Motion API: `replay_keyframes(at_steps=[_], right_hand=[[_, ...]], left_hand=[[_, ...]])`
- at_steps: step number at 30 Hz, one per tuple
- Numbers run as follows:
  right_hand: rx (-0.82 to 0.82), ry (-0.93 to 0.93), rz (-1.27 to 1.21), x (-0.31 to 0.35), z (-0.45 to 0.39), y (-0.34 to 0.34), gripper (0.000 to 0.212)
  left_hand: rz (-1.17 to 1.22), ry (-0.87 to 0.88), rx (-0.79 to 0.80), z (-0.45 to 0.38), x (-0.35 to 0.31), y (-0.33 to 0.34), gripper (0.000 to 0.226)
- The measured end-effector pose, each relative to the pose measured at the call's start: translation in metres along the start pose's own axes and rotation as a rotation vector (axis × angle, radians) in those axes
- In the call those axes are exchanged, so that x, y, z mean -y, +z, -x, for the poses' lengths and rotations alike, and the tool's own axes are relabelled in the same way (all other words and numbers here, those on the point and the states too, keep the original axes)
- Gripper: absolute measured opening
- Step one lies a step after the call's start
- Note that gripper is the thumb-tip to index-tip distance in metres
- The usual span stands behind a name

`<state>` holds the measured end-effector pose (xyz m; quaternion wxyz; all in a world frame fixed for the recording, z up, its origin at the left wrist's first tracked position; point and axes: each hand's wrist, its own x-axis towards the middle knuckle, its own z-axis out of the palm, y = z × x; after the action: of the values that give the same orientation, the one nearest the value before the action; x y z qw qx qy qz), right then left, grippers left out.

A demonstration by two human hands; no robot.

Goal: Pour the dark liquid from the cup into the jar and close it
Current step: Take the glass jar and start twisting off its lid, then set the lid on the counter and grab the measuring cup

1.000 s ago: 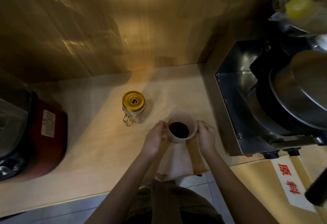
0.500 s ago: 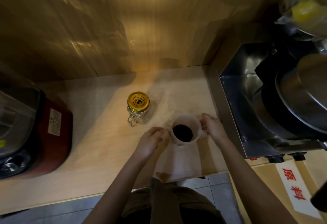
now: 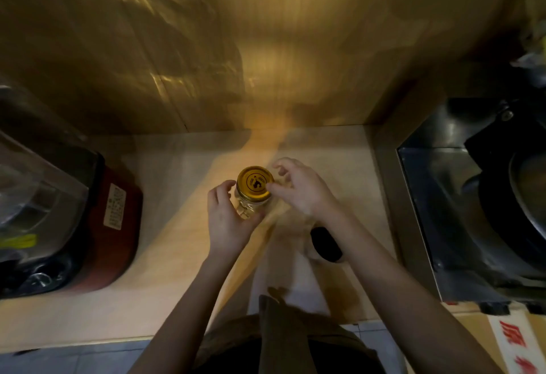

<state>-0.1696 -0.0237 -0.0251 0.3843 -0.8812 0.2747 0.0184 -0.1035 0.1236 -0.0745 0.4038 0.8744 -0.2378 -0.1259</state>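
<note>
The pouring hasn't begun. The jar [image 3: 253, 193] stands on the wooden counter [image 3: 165, 255] with its yellow lid [image 3: 254, 182] still seated on top, so the first job, getting it open, is only being set up. The left hand [image 3: 226, 220] is cupped around the near-left side of the jar's glass body, fingers curled partway and seemingly touching it, steadying rather than lifting. The right hand [image 3: 298, 188] reaches in from the jar's right, fingers spread loosely, with a fingertip or thumb at the lid's edge; whether it has a real grip yet I cannot tell, as the picture is smeared there. The cup [image 3: 320, 243] sits to the near right of the jar, close beside it and partly under the right forearm, the dark liquid [image 3: 325, 243] still in it and neither hand on it. Left to do, as I judge it: take off the lid, pour from the cup, put the lid back on.
</note>
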Motion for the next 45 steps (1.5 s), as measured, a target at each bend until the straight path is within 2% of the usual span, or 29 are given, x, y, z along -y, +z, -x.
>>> replay_keyframes(at_steps=[2,5,9,14,18,20,22,25,28,31,34,37,41,45], right_hand=[[-0.007,-0.055,0.128,0.009,-0.008,0.012,0.066],[-0.03,-0.117,0.289,0.015,-0.016,0.028,0.084],[-0.037,-0.186,0.423,0.01,-0.02,0.041,0.082],[-0.078,-0.214,0.388,0.002,-0.021,0.046,0.074],[-0.056,-0.167,0.166,0.001,-0.02,0.026,0.07],[-0.043,-0.06,-0.076,-0.004,-0.019,0.015,0.068],[-0.114,0.077,-0.282,-0.017,-0.021,0.007,0.069],[-0.157,0.225,-0.363,-0.047,-0.03,0.001,0.074],[-0.029,0.212,-0.235,-0.073,-0.042,-0.002,0.092],[0.119,0.119,-0.057,-0.087,-0.055,0.003,0.091],[0.111,0.074,0.023,-0.095,-0.064,0.01,0.086],[0.087,0.063,0.112,-0.099,-0.066,0.014,0.089],[0.144,0.055,0.202,-0.101,-0.071,0.017,0.098],[0.203,-0.014,0.353,-0.105,-0.076,0.022,0.097]], left_hand=[[-0.005,-0.04,0.058,-0.005,0.009,0.008,0.097],[0.02,-0.096,0.128,-0.01,0.016,0.018,0.111],[0.043,-0.096,0.18,-0.015,0.023,0.028,0.107],[0.135,-0.148,0.144,-0.018,0.026,0.034,0.096],[0.156,-0.141,0.111,-0.018,0.028,0.035,0.093],[0.146,-0.145,0.115,-0.018,0.029,0.036,0.096],[0.142,-0.144,0.121,-0.017,0.029,0.036,0.099],[0.153,-0.144,0.119,-0.014,0.028,0.037,0.103],[0.147,-0.145,0.113,-0.011,0.029,0.04,0.101],[0.145,-0.16,0.125,-0.009,0.031,0.043,0.099],[0.141,-0.158,0.141,-0.007,0.031,0.044,0.1],[0.134,-0.138,0.153,-0.007,0.034,0.043,0.101],[0.119,-0.119,0.197,-0.009,0.042,0.043,0.101],[0.114,-0.12,0.203,-0.01,0.043,0.042,0.099]])
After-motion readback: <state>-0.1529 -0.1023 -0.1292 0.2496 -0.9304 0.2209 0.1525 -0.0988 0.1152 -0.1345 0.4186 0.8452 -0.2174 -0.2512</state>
